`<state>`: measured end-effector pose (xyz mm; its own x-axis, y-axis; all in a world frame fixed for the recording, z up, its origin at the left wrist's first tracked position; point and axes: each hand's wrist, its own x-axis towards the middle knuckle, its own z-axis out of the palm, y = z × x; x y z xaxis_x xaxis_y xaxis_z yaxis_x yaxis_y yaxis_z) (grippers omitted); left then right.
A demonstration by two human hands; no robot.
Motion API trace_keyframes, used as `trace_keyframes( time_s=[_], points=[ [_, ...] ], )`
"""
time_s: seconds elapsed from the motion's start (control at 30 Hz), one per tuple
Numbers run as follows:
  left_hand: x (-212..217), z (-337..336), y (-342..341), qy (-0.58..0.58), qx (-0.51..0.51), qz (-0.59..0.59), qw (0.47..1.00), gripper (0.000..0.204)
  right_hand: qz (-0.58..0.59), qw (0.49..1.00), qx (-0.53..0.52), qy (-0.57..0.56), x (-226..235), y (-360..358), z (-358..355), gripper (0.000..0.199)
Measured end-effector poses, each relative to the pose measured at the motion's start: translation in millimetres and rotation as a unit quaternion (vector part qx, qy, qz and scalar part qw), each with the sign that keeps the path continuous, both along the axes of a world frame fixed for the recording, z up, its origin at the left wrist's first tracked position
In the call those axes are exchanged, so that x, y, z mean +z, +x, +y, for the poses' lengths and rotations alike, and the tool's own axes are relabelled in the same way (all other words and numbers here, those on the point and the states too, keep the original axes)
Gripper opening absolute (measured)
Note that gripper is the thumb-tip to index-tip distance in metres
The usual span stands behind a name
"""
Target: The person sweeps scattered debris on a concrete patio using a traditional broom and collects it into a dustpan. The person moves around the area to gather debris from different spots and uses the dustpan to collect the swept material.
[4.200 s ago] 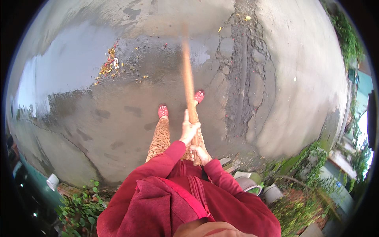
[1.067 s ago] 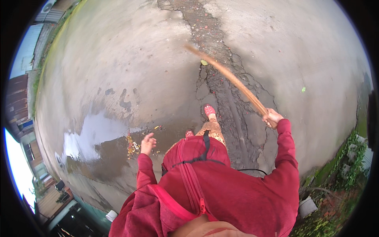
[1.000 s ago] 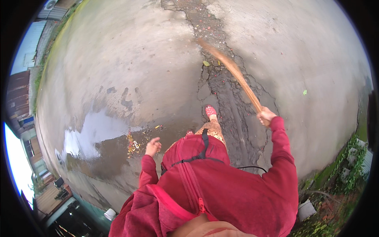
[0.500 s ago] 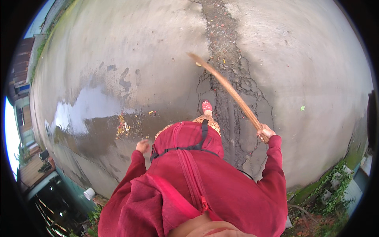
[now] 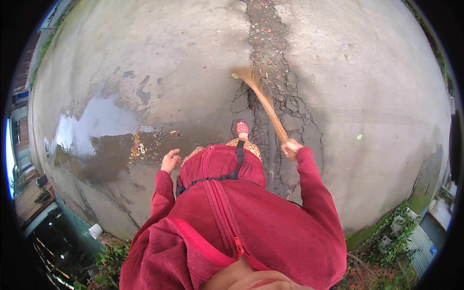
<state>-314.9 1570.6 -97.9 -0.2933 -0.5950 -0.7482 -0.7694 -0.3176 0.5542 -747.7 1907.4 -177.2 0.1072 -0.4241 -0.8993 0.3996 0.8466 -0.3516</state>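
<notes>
My right hand (image 5: 291,149) is closed around the bound end of a long tan stick broom (image 5: 268,108). The broom slants up and left over the cracked strip of pavement, its loose bristle ends blurred and slightly fanned. A yellowish leaf (image 5: 235,76) lies right by those tips. Whether the bristles press on the ground I cannot tell. To the left of my body, my left hand (image 5: 170,160) hangs in the air with its fingers apart and holds nothing. Small yellow and red litter (image 5: 138,149) is on the wet ground beyond that hand.
A broken, stony strip (image 5: 270,43) runs ahead through the concrete. A shiny puddle (image 5: 92,128) spreads at left. My foot in a red shoe (image 5: 241,127) is in front of me. A white bucket (image 5: 95,231) lies at lower left; green plants (image 5: 398,232) grow at lower right.
My right hand has moved left and a little up with the broom, and its bristle ends now fan out near the leaf. My left hand has risen slightly.
</notes>
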Motion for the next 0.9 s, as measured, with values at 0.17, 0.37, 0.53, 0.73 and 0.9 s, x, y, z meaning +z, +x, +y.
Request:
trace_keyframes(
  time_s=[0.17, 0.37, 0.53, 0.73, 0.9],
  points=[
    [-41.1, 36.2, 91.8, 0.044, -0.005, -0.13, 0.991, 0.036, 0.028, 0.996, -0.065, 0.06, 94.5, -27.6, 73.6, 0.04],
    [-63.3, 40.3, 114.8, -0.009, -0.083, -0.097, 0.992, 0.032, 0.097, 0.984, -0.148, 0.03, 55.0, -17.6, 59.6, 0.03],
    [-32.2, 5.1, 21.1, 0.002, 0.011, 0.0, 1.0, 0.034, 0.14, 0.985, -0.095, 0.034, -10.6, 48.5, -62.1, 0.008],
    [13.5, -25.6, -42.4, -0.044, -0.194, 0.109, 0.974, 0.031, 0.041, 0.984, 0.171, -0.009, 41.6, 29.5, -48.4, 0.019],
    [-40.3, -7.9, -40.0, 0.091, -0.158, 0.029, 0.983, 0.031, -0.03, 0.978, 0.15, -0.14, 122.3, 39.7, -66.5, 0.012]
  ],
)
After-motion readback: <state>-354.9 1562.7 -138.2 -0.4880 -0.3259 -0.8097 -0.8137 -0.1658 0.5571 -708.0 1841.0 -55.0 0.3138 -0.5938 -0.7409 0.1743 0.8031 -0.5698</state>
